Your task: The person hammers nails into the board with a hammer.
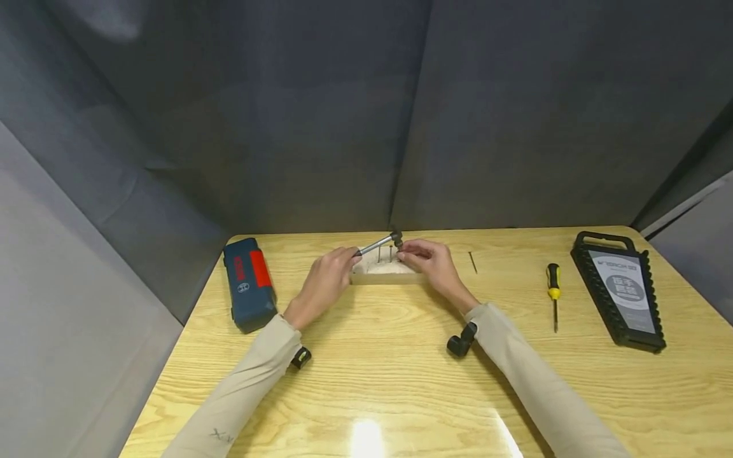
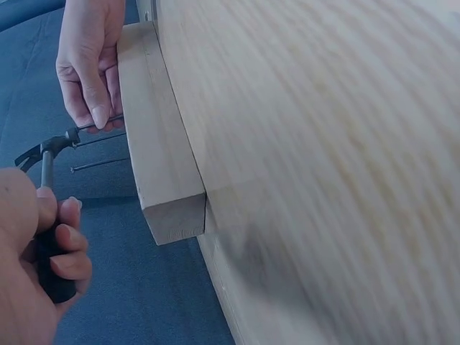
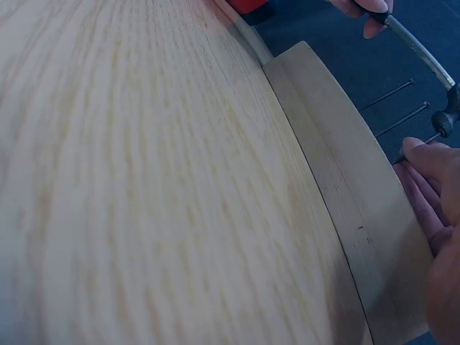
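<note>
My left hand grips a claw hammer by its black handle, with the thumb laid along it. The hammer head is right at the top of a nail that my right hand pinches between thumb and fingertips. That nail stands upright over a pale wooden block, its point at the block's top. Two more nails stand upright in the block to the left of the pinched one. The right fingers hide part of the pinched nail and the block's right end.
A loose nail lies on the wooden table right of the block. Further right are a yellow-black screwdriver and a black tool rack. A blue-and-red Bosch case lies at the left. Dark curtains hang behind.
</note>
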Available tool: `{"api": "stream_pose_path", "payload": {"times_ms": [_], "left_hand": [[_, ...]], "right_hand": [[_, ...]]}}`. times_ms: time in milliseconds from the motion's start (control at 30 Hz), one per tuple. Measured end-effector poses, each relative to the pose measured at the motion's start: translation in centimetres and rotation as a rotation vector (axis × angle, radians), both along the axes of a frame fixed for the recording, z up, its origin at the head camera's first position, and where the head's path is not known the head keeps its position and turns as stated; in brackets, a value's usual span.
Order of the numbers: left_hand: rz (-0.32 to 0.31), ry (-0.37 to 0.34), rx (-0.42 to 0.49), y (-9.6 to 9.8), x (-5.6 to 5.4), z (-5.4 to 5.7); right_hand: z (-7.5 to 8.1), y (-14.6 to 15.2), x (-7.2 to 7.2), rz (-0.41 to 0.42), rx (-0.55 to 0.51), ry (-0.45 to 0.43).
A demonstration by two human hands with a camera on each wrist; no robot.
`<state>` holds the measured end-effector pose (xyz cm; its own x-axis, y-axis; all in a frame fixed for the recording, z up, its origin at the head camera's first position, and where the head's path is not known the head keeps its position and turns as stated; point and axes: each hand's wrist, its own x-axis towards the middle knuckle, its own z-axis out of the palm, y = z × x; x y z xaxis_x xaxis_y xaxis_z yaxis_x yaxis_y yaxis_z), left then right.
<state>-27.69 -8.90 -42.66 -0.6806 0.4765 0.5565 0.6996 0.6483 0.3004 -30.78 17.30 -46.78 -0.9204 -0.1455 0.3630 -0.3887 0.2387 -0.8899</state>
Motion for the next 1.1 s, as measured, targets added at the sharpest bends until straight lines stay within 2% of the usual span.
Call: {"api": "stream_pose_path", "payload": {"times_ms": [233,400,500,633,700,767,900,967,1100], "left_hand": [[-0.009,-0.013,-0.003,0.9,-0.5,0.4],[-0.032,-0.037,0.016,1.5,-0.3,1.2],[-0.07,0.002,0.111,1.7,0.1,2.4],[-0.129,0.137,0.3,2.0,0.4,4.3],[-0.142,0.164,0.356,2.1,0.4,4.8],[-0.136,0.116,0.312,2.0,0.2,4.8],[-0.113,-0.055,0.058,1.0,-0.5,3.1],[-0.102,-0.099,-0.025,0.5,-0.6,2.5],[-0.074,-0.105,0.015,0.0,-0.6,2.3]], "right_hand": [[0.0,0.5,-0.2,-0.023,0.006,0.001],[-0.9,0.8,-0.1,-0.012,-0.018,-0.001],[-1.3,0.7,0.1,0.011,-0.034,-0.009],[-1.3,0.5,0.3,0.027,-0.045,-0.013],[-1.1,0.5,0.3,0.026,-0.045,-0.006],[-0.9,0.5,0.1,0.028,-0.042,0.0],[-0.8,0.5,-0.2,0.031,-0.044,-0.005],[-0.8,0.5,-0.4,0.027,-0.048,-0.009],[-0.8,0.4,-0.4,0.018,-0.056,-0.01]]}}
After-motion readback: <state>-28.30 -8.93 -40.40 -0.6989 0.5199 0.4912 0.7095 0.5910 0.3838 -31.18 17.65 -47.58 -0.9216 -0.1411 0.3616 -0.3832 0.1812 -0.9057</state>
